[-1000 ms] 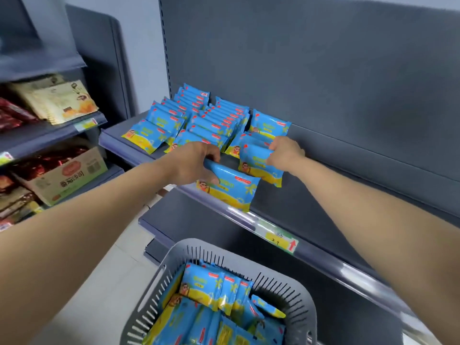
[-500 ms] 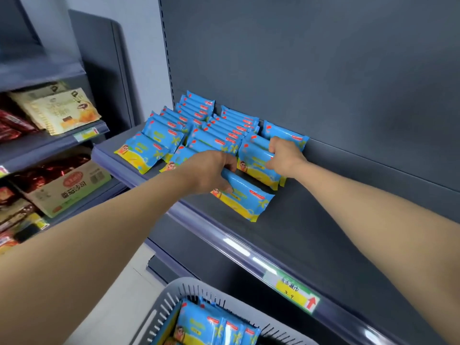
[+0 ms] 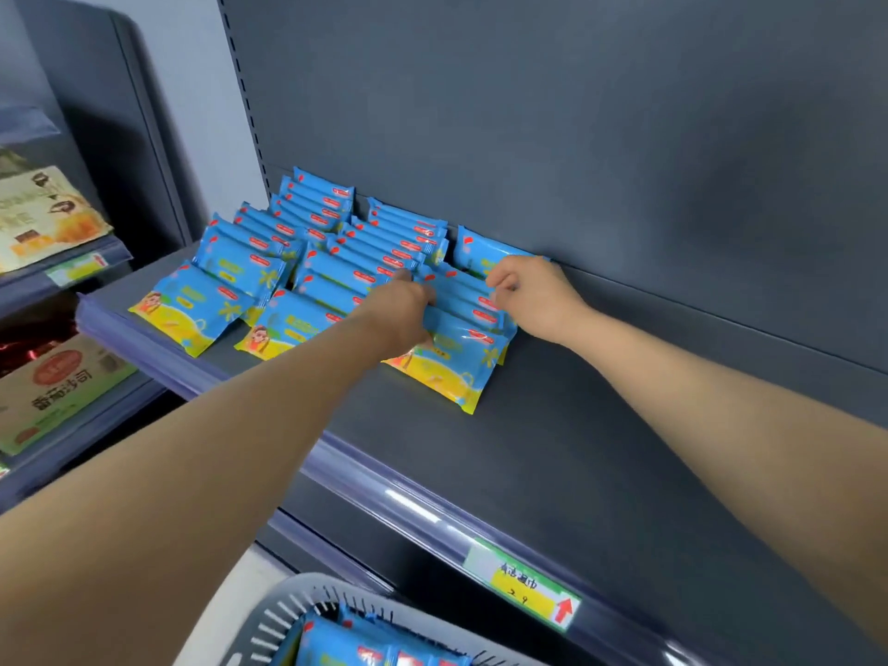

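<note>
Our left hand (image 3: 408, 312) gripped the front blue packet (image 3: 451, 365) by its left edge on the shelf (image 3: 552, 449), while our right hand (image 3: 528, 293) pinched the packets (image 3: 473, 300) overlapping behind it. A hard shove could have buckled the slippery row or skewed it.

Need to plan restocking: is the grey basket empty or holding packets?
Not empty: blue packets show inside the grey basket; how full is out of frame.

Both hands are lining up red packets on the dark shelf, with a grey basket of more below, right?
No: the packets are blue and yellow, not red. The head view shows the left hand and right hand on them on the dark shelf, the grey basket of more below.
</note>
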`<state>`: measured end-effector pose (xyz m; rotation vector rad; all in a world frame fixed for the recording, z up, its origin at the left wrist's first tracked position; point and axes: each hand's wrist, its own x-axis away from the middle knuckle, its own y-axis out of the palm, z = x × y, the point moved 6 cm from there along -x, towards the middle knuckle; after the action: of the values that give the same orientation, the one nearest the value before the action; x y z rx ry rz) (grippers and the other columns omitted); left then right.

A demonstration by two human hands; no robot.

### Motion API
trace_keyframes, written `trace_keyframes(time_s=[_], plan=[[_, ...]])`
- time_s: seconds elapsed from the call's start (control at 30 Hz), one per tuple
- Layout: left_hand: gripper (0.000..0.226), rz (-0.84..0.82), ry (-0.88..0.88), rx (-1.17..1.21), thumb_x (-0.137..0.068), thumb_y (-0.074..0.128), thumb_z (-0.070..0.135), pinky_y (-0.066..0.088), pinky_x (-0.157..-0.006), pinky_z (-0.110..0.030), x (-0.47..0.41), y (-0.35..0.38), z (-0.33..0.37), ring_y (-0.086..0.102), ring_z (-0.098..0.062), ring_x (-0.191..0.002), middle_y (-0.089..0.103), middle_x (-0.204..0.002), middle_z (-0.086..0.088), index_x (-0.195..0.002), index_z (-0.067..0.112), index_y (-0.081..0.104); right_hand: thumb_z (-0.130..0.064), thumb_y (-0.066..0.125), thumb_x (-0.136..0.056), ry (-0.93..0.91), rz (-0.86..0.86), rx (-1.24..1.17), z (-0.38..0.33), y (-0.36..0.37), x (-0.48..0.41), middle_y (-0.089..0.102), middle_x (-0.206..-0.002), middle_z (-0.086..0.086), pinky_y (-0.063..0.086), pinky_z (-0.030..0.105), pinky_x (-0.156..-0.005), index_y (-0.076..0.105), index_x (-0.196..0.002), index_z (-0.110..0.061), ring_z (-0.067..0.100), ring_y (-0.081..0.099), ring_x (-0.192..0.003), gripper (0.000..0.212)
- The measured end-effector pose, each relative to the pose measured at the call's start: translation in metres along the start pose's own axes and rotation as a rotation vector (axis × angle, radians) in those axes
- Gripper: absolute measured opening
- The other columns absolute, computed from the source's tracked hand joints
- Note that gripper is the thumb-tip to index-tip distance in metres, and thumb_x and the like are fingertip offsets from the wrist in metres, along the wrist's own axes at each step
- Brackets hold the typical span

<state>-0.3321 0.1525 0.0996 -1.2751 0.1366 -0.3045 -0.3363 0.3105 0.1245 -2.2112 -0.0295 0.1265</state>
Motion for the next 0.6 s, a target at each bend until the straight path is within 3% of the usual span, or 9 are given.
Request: trace_keyframes(time_s=[0.1, 0.2, 0.3, 0.4, 0.6], plan=[[0.054, 0.023, -0.006, 0.021, -0.081, 0.07, 0.018, 0.044, -0.087, -0.038, 0.0, 0.004, 0.002, 0.054, -0.036, -0.103, 0.034, -0.129, -0.015, -0.129, 0.012, 0.046, -0.003, 0.049, -0.089, -0.016, 0.057, 0.063, -0.003, -0.007, 0.01, 0.066, -0.097, 0.003, 0.044, 0.019, -0.076, 0.065, -0.103, -0.012, 0.014, 0.059, -0.087, 0.023], [0.064, 0.052, 0.007, 0.038, -0.08, 0.071, 0.016, 0.046, -0.09, -0.042, 0.008, 0.002, 0.004, 0.056, -0.036, -0.105, 0.031, -0.131, -0.015, -0.133, 0.008, 0.037, -0.006, 0.049, -0.09, -0.028, 0.074, 0.102, -0.013, -0.01, 0.024, 0.067, -0.102, 0.002, 0.05, 0.03, -0.087, 0.063, -0.107, -0.013, 0.017, 0.062, -0.095, 0.024], [0.069, 0.069, 0.03, 0.02, -0.08, 0.07, 0.015, 0.046, -0.089, -0.039, 0.021, -0.005, 0.007, 0.056, -0.035, -0.106, 0.03, -0.133, -0.015, -0.137, 0.008, 0.032, -0.012, 0.051, -0.09, -0.053, 0.083, 0.172, -0.029, -0.018, 0.04, 0.065, -0.109, 0.003, 0.049, 0.037, -0.09, 0.062, -0.112, -0.013, 0.021, 0.06, -0.101, 0.024], [0.058, 0.118, 0.077, 0.037, -0.086, 0.065, 0.016, 0.041, -0.081, -0.032, 0.041, -0.021, 0.012, 0.055, -0.032, -0.103, 0.035, -0.132, -0.014, -0.135, 0.009, 0.036, -0.019, 0.053, -0.091, -0.08, 0.094, 0.312, -0.049, -0.033, 0.055, 0.061, -0.121, 0.006, 0.046, 0.038, -0.093, 0.058, -0.121, -0.015, 0.026, 0.055, -0.112, 0.031], [0.039, 0.327, 0.223, 0.033, -0.088, 0.059, 0.013, 0.038, -0.087, -0.035, 0.099, -0.078, 0.031, 0.05, -0.031, -0.11, 0.05, -0.12, -0.015, -0.125, 0.006, 0.048, -0.024, 0.052, -0.093, -0.143, 0.205, 0.486, -0.098, -0.07, 0.097, 0.058, -0.124, 0.007, 0.041, 0.039, -0.096, 0.053, -0.127, -0.014, 0.027, 0.048, -0.117, 0.035]])
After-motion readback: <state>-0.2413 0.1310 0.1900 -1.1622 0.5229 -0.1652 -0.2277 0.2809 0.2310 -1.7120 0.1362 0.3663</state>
